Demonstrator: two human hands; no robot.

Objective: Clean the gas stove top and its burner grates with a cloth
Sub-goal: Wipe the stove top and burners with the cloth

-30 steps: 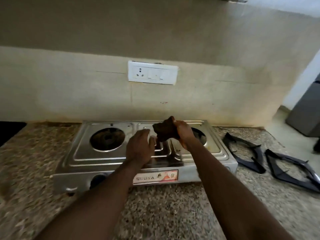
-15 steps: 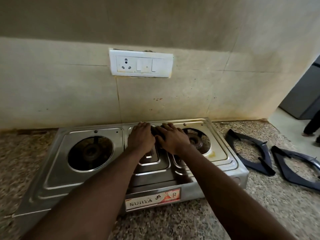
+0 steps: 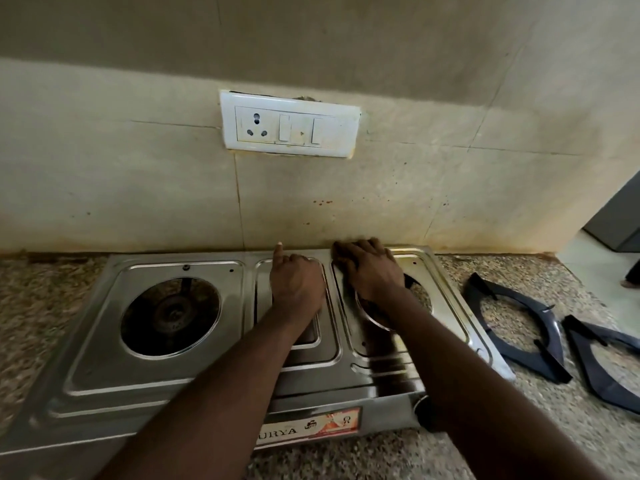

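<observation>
A two-burner steel gas stove (image 3: 100,344) stands on the granite counter against the wall, with its grates off. My right hand (image 3: 370,271) lies spread over a dark cloth (image 3: 336,252) and presses it on the stove's back edge, above the right burner (image 3: 420,294). Most of the cloth is hidden under that hand. My left hand (image 3: 298,284) rests on the middle panel and holds nothing, its index finger stretched toward the wall. The left burner (image 3: 169,313) is uncovered. Two dark burner grates (image 3: 554,339) (image 3: 595,382) lie on the counter right of the stove.
A white socket and switch plate (image 3: 291,128) is on the tiled wall above the stove. The speckled granite counter (image 3: 540,441) runs to both sides. At the far right, a doorway opens to a floor with a grey appliance (image 3: 620,220).
My right hand slid the cloth from the middle of the stove toward the back right edge. My left hand stayed on the middle panel and its index finger straightened. The camera moved closer.
</observation>
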